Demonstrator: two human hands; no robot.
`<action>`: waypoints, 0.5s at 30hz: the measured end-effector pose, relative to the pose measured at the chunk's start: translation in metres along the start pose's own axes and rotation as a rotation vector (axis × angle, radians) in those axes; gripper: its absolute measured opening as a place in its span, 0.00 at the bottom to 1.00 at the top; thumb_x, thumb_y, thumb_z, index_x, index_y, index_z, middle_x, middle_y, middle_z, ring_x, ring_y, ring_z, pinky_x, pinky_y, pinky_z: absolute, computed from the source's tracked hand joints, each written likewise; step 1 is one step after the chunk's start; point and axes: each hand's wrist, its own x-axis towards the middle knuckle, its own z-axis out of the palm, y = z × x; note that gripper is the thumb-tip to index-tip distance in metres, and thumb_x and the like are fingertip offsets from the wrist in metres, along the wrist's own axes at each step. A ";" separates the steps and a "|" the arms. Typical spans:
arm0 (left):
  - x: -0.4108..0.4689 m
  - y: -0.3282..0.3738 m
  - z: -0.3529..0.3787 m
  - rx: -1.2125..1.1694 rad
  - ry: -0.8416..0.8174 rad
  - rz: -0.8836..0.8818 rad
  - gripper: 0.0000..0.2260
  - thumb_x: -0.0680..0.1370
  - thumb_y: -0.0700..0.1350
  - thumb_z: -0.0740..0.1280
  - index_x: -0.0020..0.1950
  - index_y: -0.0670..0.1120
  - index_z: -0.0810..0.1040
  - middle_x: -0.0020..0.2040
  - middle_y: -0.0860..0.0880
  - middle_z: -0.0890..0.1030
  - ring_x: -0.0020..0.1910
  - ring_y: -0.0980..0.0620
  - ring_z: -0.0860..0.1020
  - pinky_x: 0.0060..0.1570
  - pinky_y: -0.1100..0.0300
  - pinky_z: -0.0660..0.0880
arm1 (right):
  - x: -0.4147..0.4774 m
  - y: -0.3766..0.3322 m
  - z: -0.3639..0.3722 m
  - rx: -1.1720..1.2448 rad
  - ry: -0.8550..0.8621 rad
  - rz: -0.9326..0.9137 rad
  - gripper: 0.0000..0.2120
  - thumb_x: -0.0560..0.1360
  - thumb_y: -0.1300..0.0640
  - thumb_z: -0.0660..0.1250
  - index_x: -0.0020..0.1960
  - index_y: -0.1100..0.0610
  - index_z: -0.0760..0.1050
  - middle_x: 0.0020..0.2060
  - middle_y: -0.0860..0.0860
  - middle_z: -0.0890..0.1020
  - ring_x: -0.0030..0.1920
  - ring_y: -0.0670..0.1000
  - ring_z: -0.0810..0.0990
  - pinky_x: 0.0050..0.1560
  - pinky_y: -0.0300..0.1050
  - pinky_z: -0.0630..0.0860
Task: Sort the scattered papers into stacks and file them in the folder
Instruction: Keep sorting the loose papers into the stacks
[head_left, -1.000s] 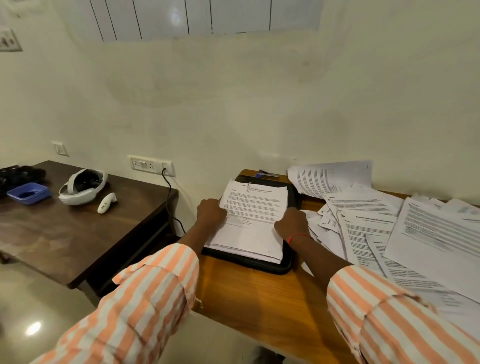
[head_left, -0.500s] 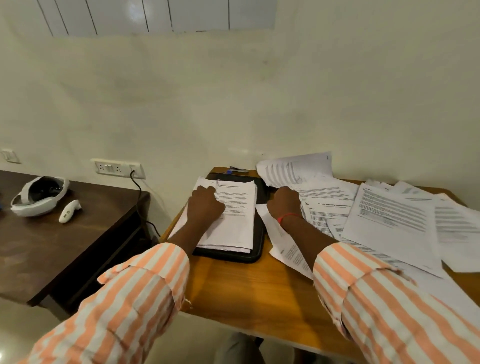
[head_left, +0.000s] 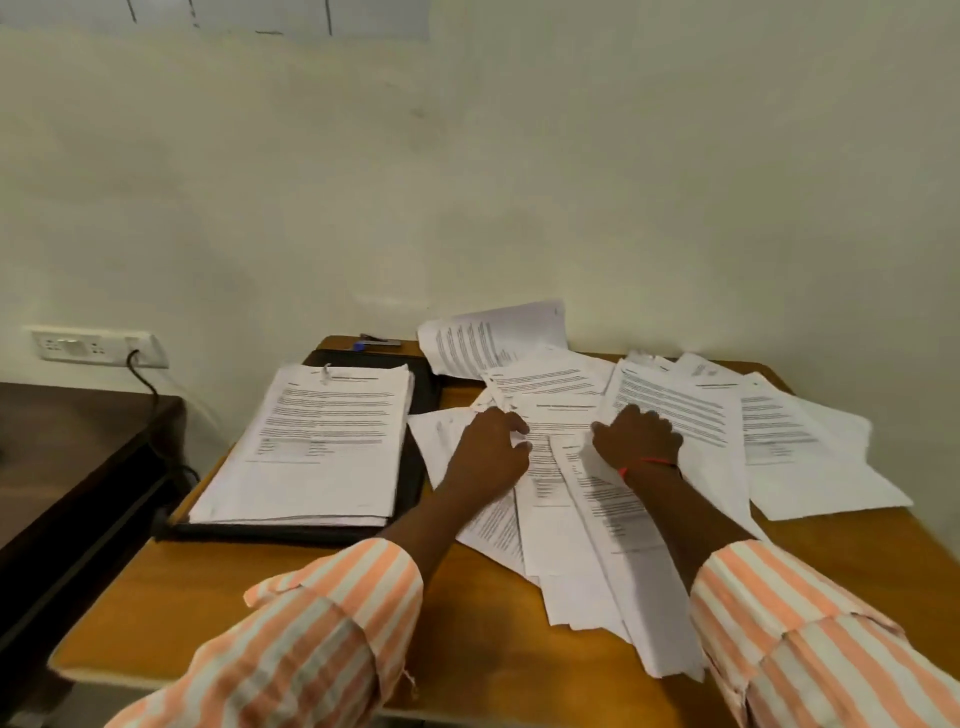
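I read this as the gathering step: a sorted stack (head_left: 322, 441) lies on the open black folder (head_left: 423, 382) at centre left, and both hands are in the loose sheets (head_left: 779, 431) spread across the centre and right of the desk (head_left: 260, 597). My left hand (head_left: 491, 452) has its fingers curled on the crumpled edge of a sheet near the middle, apparently pinching it. My right hand (head_left: 636, 439) sits knuckles-up close beside it, fingers tucked down onto the paper, and I cannot tell whether it grips anything. Next, I judge, I need to square a few overlapping sheets together, lift them without dragging the lower ones off the near edge, and carry them left onto the stack
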 end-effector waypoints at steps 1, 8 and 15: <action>0.002 0.001 0.007 -0.016 -0.009 -0.003 0.10 0.80 0.49 0.68 0.61 0.52 0.78 0.64 0.51 0.77 0.64 0.51 0.74 0.62 0.57 0.70 | 0.002 0.007 0.006 0.009 -0.033 0.018 0.29 0.80 0.39 0.59 0.68 0.61 0.69 0.66 0.62 0.75 0.68 0.63 0.72 0.69 0.57 0.64; 0.028 -0.011 0.025 0.063 0.099 -0.009 0.13 0.79 0.57 0.68 0.55 0.50 0.83 0.57 0.50 0.83 0.58 0.49 0.78 0.59 0.52 0.73 | -0.015 0.007 0.040 0.143 0.037 -0.383 0.15 0.79 0.48 0.64 0.58 0.57 0.75 0.54 0.56 0.81 0.59 0.59 0.77 0.58 0.53 0.73; 0.043 -0.015 0.029 0.137 0.111 -0.096 0.31 0.75 0.64 0.71 0.72 0.50 0.72 0.62 0.49 0.82 0.65 0.46 0.74 0.66 0.47 0.70 | -0.029 0.009 0.029 0.505 -0.178 -0.637 0.06 0.76 0.60 0.68 0.44 0.52 0.81 0.38 0.40 0.83 0.43 0.40 0.81 0.46 0.37 0.76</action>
